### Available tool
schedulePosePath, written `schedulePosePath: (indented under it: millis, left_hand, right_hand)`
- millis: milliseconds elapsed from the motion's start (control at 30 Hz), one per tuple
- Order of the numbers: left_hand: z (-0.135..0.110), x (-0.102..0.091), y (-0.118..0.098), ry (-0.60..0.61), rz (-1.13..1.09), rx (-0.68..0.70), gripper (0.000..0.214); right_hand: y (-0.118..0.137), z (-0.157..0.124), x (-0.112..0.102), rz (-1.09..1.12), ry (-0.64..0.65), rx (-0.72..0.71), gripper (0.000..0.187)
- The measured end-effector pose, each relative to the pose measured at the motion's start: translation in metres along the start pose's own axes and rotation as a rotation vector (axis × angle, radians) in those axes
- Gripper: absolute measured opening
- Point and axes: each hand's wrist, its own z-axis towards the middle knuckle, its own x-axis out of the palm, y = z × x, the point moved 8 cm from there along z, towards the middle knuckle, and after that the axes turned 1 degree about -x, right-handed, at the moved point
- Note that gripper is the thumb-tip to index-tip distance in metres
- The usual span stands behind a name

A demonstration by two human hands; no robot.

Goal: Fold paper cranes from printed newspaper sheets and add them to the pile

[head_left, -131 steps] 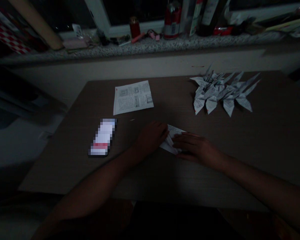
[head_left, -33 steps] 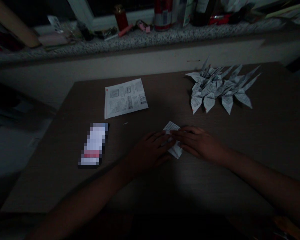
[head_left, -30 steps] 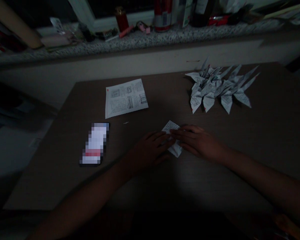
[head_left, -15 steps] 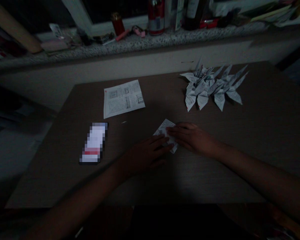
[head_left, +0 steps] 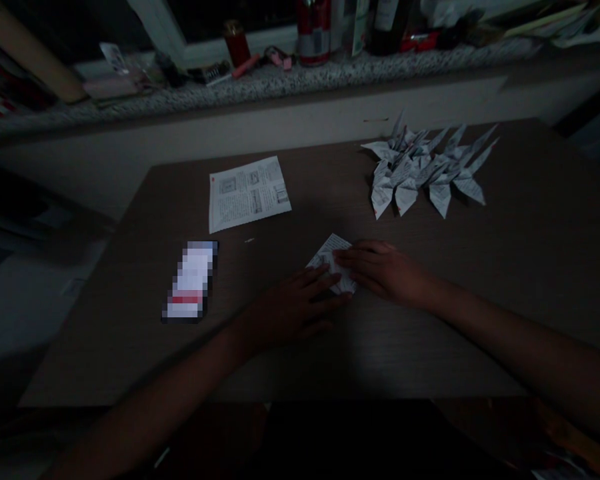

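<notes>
A small folded piece of printed paper (head_left: 333,245) lies on the table in a diamond shape, between my two hands. My left hand (head_left: 297,303) rests over its lower left side, open, with the fingers spread and the fingertips on the paper. From the right, my right hand (head_left: 380,268) lies open with outstretched fingers pressing on the paper's right side. The fingers hide much of the paper, including part of its lower corner. Dim light blurs the finer creases.
A flat printed sheet (head_left: 250,195) lies at the table's back left, above a phone (head_left: 190,281) with a lit, pixelated screen. Several folded paper cranes (head_left: 425,170) cluster at the back right. Behind the wooden table (head_left: 480,280), a stone windowsill (head_left: 280,79) carries bottles, a can and clutter.
My left fingers have slid slightly right and up, over the paper's lower corner. My right hand stays nearly in place. The whole view has shifted a little.
</notes>
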Motion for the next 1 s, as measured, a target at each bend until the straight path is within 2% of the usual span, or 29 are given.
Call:
schedulePosePath:
  millis: [167,667,1000]
  left_hand:
    - [0.0,-0.002,0.005,-0.023,-0.068,-0.004,0.058]
    - [0.0,0.001,0.001,-0.018,0.053,-0.025,0.059]
    - [-0.001,0.001,-0.007,-0.012,-0.005,0.019,0.058]
  right_hand:
    - [0.001,0.0,-0.001,-0.017,0.004,-0.003,0.04]
    - [0.009,0.003,0.001,-0.131,0.025,-0.037,0.04]
    - [0.007,0.001,0.002,-0.132,0.034,-0.022,0.043]
